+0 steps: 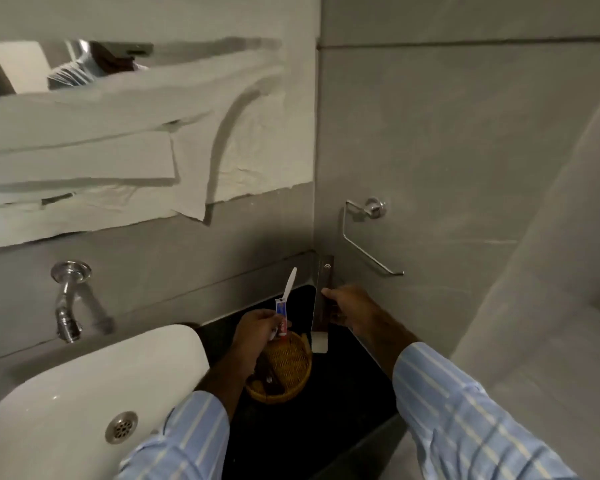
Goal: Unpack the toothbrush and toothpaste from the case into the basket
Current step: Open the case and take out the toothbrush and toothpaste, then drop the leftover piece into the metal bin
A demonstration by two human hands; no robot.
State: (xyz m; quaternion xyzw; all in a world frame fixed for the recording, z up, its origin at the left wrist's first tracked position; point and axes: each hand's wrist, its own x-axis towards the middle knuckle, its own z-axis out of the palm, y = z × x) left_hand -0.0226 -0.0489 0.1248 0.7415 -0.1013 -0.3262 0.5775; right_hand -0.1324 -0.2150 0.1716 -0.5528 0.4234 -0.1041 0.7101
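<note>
The toothbrush [289,284] and the toothpaste [281,318] are both in my left hand [257,329], pinched together between my fingers. The white toothbrush sticks up and away from that hand, leaning a little to the right. Its bottom end is hidden behind my fingers. The small toothpaste tube sits just at my fingertips, and I can only see its red and blue side; the words on it are too small to read.

The basket [286,367] is right under my left hand, on the dark counter [326,410]. My wrist covers its left part. Something dark lies inside it, but I cannot tell what it is.

My right hand [349,315] is closed around the case [321,299], holding it up on its end, just to the right of the toothbrush. The case is thin, with a shiny side and a dark brown side. My fingers hide its right edge, and I cannot tell how it opens. A pale bit shows below the case, near the basket's rim; I cannot make out what it is.

The sink [84,382] is to the left of my left hand, cut off at the picture's edge.
</note>
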